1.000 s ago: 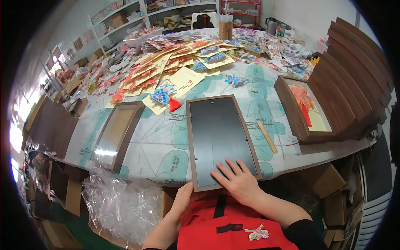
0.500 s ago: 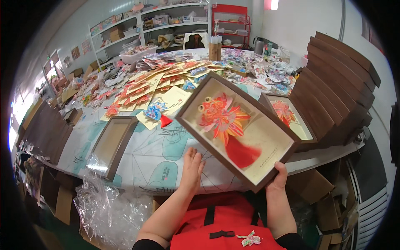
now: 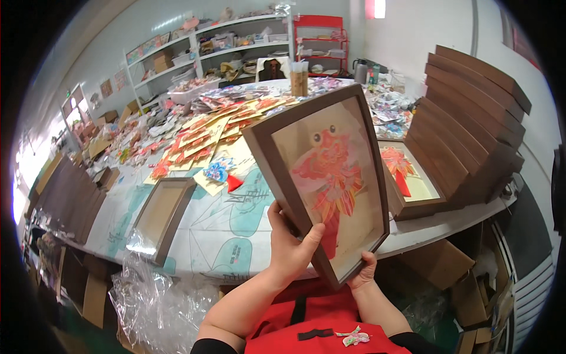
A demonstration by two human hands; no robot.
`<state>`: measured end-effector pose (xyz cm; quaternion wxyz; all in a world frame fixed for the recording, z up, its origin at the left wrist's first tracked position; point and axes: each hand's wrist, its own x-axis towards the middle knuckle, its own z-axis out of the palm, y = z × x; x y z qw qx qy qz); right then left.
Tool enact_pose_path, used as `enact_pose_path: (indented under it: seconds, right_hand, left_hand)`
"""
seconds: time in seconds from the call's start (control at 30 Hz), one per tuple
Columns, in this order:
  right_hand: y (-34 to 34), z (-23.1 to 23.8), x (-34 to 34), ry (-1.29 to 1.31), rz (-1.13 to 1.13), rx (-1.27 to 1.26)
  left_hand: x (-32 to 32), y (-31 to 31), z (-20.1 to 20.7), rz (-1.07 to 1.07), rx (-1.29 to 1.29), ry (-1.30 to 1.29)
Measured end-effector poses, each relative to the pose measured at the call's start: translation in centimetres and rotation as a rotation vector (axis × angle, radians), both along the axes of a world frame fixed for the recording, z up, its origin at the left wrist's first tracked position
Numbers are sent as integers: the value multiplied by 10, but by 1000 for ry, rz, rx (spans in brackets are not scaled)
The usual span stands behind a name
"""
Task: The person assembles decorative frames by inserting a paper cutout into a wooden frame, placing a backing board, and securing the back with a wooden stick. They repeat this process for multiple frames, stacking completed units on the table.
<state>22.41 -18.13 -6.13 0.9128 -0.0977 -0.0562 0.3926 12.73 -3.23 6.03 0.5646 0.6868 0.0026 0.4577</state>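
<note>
Brown wooden frame (image 3: 321,177) with the red-orange paper fish was up off the tabletop (image 3: 236,224), tilted toward me. Left hand (image 3: 289,248) had its fingers clamped round the frame's lower left edge, right hand (image 3: 362,274) gripping the bottom corner from underneath. Empty frame (image 3: 159,215) lay to my left, stacked frames (image 3: 471,118) right.

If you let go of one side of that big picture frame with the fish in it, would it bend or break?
The brown picture frame probably stays stiff: its edges look straight though the left hand and right hand grip only its lower end. Its shiny front suggests glass, so dropping it may crack it.
</note>
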Motion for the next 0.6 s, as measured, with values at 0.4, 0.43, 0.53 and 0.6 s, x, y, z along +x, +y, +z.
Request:
enact_pose_path:
  seconds: [0.4,0.43,0.53,0.6]
  right_hand:
    - [-5,4,-13,-92,-19,-95]
    - [-6,4,-14,-91,-13,-110]
    - [-6,9,-22,-89,5,-145]
    - [-5,12,-23,-91,-4,-165]
  left_hand:
    - [15,88,19,627,413,150]
    - [13,87,34,789,656,297]
    - [24,86,46,936,1024,542]
    - [43,72,35,850,1106,521]
